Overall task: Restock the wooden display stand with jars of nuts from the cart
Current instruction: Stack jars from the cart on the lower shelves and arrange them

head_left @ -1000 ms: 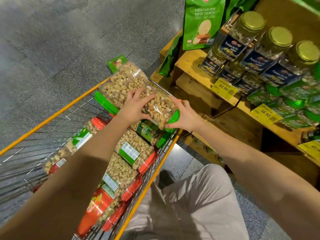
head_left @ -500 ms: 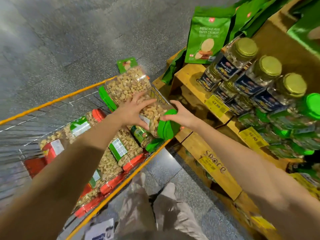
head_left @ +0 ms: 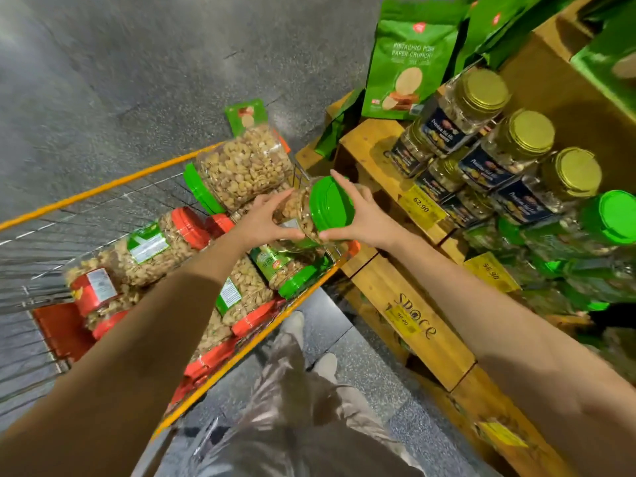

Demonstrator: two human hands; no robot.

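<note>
A clear jar of nuts with a green lid [head_left: 329, 207] is held between both hands just above the cart's right rim, its lid facing me. My left hand [head_left: 263, 220] grips its body from the left, and my right hand [head_left: 361, 216] holds the lid side from the right. The wire cart [head_left: 113, 187] with an orange rim holds several more jars lying on their sides, some green-lidded [head_left: 241, 170], some red-lidded [head_left: 155, 246]. The wooden display stand [head_left: 409, 297] rises on the right.
Gold-lidded jars [head_left: 481, 94] with dark labels are stacked on the stand's upper step, green-lidded jars [head_left: 612, 218] lower right. Green snack bags [head_left: 409, 56] stand behind. Yellow price tags hang on the shelf edges. Grey floor lies left; my legs stand between cart and stand.
The jar has been lifted out of the cart and turned, so its green lid now faces me. Both hands moved right, towards the stand.
</note>
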